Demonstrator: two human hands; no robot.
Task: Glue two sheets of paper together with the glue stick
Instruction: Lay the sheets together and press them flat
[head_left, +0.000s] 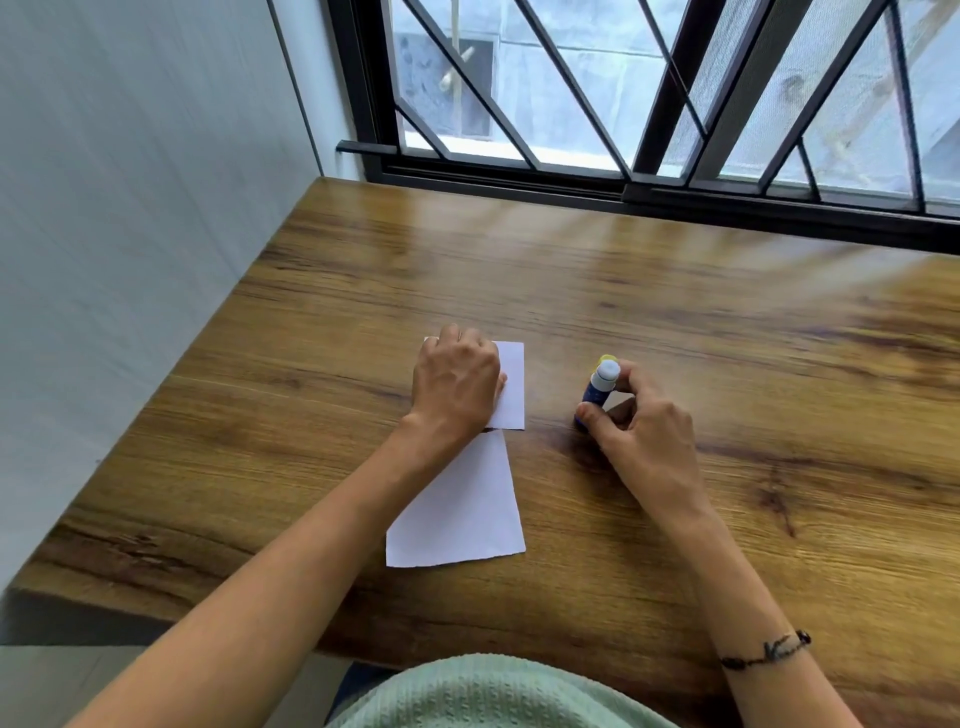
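Green knit top (498, 696) at the bottom edge. Near paper sheet (462, 509) lies flat on the wooden table (727, 338), its far edge meeting the far sheet (511, 384). Left hand (454, 387) rests on the far sheet with fingers curled; whether it pinches the sheet cannot be told. Right hand (644, 431) grasps the blue glue stick (597, 389), which stands right of the sheets.

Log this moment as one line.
left hand: rests on far sheet | right hand: grips uncapped glue stick beside sheets | near sheet: flat on table

One view: camera on my head, facing forward and down, close above the bench (675, 322), window (623, 93) beyond.
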